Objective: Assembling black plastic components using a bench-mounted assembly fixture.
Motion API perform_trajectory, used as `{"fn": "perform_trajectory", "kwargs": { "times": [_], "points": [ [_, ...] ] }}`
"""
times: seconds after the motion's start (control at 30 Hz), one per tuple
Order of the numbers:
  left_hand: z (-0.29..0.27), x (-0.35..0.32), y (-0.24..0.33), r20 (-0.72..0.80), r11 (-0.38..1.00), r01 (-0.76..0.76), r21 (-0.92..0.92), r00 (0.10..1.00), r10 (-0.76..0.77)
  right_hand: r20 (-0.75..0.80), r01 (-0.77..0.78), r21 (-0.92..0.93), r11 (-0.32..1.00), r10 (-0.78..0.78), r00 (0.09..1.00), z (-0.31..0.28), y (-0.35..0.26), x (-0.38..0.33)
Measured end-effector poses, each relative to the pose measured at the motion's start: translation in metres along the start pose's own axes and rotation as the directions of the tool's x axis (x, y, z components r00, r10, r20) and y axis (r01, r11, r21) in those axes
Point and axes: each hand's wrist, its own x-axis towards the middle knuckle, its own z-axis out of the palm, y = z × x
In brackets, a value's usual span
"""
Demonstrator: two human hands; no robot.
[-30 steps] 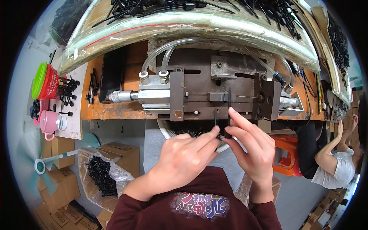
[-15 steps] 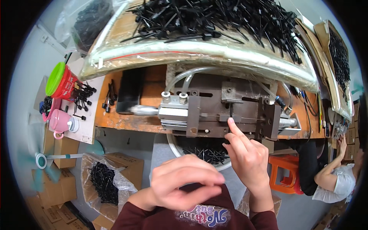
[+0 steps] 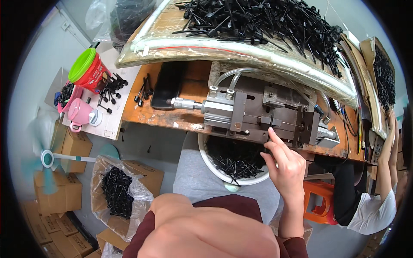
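Note:
My right hand (image 3: 287,170) reaches up to a metal clamping fixture (image 3: 254,131). Its index finger is stretched out, the tip touching a thin black plastic part (image 3: 271,117) that lies across a small dark block in the fixture. The thumb and other fingers are bent below, seemingly around the part's lower end, which is mostly hidden. Close to the camera, my left hand (image 3: 206,228) fills the lower middle; its fingers are out of sight. Beneath the fixture, a white round basket (image 3: 208,161) on my lap holds many black plastic parts (image 3: 238,165).
A plastic-wrapped tray (image 3: 193,49) heaped with black parts overhangs the fixture. To the left are a phone (image 3: 168,86), a red bucket (image 3: 94,73), a pink cup (image 3: 80,112) and a spinning fan (image 3: 47,159). A lined carton (image 3: 140,204) stands below. Another person (image 3: 372,210) sits at right.
My left hand has moved back and down toward the camera, uncovering the basket. My right hand keeps its index finger at the block. The view has shifted and tilted slightly.

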Motion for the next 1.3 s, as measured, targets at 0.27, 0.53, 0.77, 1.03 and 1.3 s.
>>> {"fn": "perform_trajectory", "kwargs": {
  "times": [0.27,0.53,0.77,1.03,1.3],
  "points": [
    [0.024,-0.007,0.029,0.036,0.999,-0.041,-0.03,0.998,0.042,0.232,0.021,0.199,0.98,-0.067,0.97,0.034,-0.006,-0.073],
    [0.025,-0.022,0.052,0.002,0.989,-0.141,-0.048,0.99,0.141,0.369,-0.1,0.2,0.975,0.02,0.929,0.058,-0.021,-0.113],
    [0.016,-0.025,0.063,-0.05,0.971,-0.217,-0.103,0.976,0.213,0.424,-0.07,0.244,0.967,-0.042,0.905,0.074,-0.026,-0.109],
    [-0.009,-0.02,0.082,0.218,0.997,-0.071,-0.036,0.973,0.077,0.459,-0.057,0.27,0.961,-0.077,0.885,0.087,-0.018,-0.098],
    [-0.043,-0.039,0.051,0.613,0.953,0.208,0.22,0.731,-0.301,0.427,-0.253,0.184,0.95,0.155,0.891,0.111,0.001,-0.1]
  ]
}}
